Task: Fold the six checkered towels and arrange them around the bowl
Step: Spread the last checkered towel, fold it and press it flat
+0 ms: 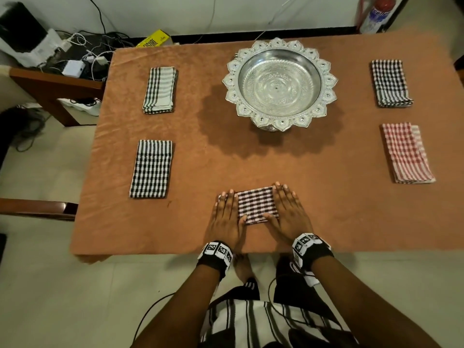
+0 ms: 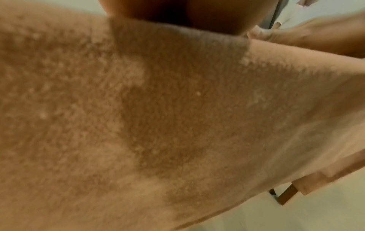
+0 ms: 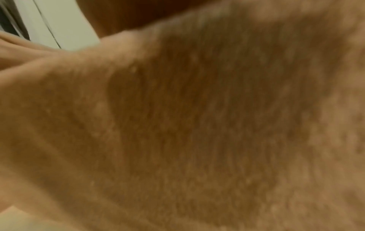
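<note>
Head view: both palms flat, left hand (image 1: pixel 227 217) and right hand (image 1: pixel 288 213) pressing the folded maroon checkered towel (image 1: pixel 256 204) at the near table edge, fingers straight, gripping nothing. Four folded towels flank the silver bowl (image 1: pixel 280 84) (a sixth isn't clear). Next, likely release and square it. Orange tablecloth (image 1: pixel 200 151), tiled floor.
</note>
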`<state>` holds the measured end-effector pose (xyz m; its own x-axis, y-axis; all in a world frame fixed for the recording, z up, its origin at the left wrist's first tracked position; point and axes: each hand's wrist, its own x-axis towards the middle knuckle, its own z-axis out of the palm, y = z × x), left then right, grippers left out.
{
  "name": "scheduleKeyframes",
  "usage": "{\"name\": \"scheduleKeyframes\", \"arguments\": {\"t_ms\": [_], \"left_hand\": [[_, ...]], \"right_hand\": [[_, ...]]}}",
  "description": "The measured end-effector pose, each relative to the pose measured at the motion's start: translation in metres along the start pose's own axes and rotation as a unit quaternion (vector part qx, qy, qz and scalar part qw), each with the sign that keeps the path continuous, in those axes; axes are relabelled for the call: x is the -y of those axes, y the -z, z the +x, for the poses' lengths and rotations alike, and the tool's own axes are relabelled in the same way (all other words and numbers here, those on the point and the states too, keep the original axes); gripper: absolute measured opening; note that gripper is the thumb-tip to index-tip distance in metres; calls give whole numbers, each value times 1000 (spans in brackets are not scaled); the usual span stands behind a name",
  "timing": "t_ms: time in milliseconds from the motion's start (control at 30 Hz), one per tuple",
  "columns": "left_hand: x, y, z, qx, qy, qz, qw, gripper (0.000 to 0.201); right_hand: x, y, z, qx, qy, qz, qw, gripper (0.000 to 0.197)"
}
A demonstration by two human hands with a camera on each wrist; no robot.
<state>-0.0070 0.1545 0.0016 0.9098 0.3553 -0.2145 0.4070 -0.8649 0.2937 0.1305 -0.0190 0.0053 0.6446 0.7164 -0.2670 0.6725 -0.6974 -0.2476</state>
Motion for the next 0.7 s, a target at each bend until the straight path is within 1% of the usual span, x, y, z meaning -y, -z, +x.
{"name": "scheduleKeyframes", "arguments": {"t_ms": [67, 100, 133, 167, 200, 233, 267, 300, 333, 367, 400, 467, 533, 567, 633, 667, 700], "left_hand": [[6, 1, 1, -8, -16, -62, 998, 69], [8, 6, 0, -29, -13, -117, 993, 67], [13, 9, -3, -64, 3, -182, 981, 63], [18, 16, -6, -106, 38, -240, 964, 58], [23, 22, -12, -145, 86, -288, 943, 50], [27, 29, -16, -168, 135, -332, 918, 40], [31, 35, -21, -167, 183, -386, 888, 29], [34, 39, -23, -148, 225, -444, 855, 18], [40, 38, -23, -121, 257, -490, 824, 10], [43, 40, -22, -90, 282, -505, 811, 6], [47, 40, -20, -65, 290, -502, 812, 9], [50, 42, -15, -16, 285, -479, 830, 20], [46, 50, -9, 12, 273, -476, 836, 18], [45, 51, -5, 23, 274, -475, 836, 15], [43, 56, 0, 32, 274, -488, 828, 10], [43, 55, 1, 32, 272, -508, 817, 10], [40, 56, 2, 33, 275, -534, 799, 13]], "right_hand": [[-4, 2, 2, -9, -24, 77, 997, 79], [-5, 6, 2, -28, -57, 137, 989, 74], [-6, 11, 0, -75, -94, 189, 975, 68], [-6, 19, -1, -128, -143, 231, 954, 58], [-6, 26, -4, -161, -200, 274, 927, 48], [-6, 33, -5, -159, -255, 324, 897, 39], [-4, 39, -5, -126, -298, 372, 870, 34], [-3, 40, -3, -88, -327, 398, 853, 32], [-1, 42, 0, -59, -340, 400, 849, 31], [0, 43, 4, -35, -344, 386, 855, 32], [2, 45, 9, -17, -345, 369, 863, 33], [11, 49, 16, 12, -344, 329, 879, 32], [19, 55, 18, 16, -340, 315, 886, 15], [21, 56, 19, 4, -336, 323, 884, 15], [26, 56, 19, -36, -320, 370, 872, 23], [27, 56, 18, -58, -305, 407, 859, 23], [29, 57, 16, -69, -284, 445, 847, 23]]}}
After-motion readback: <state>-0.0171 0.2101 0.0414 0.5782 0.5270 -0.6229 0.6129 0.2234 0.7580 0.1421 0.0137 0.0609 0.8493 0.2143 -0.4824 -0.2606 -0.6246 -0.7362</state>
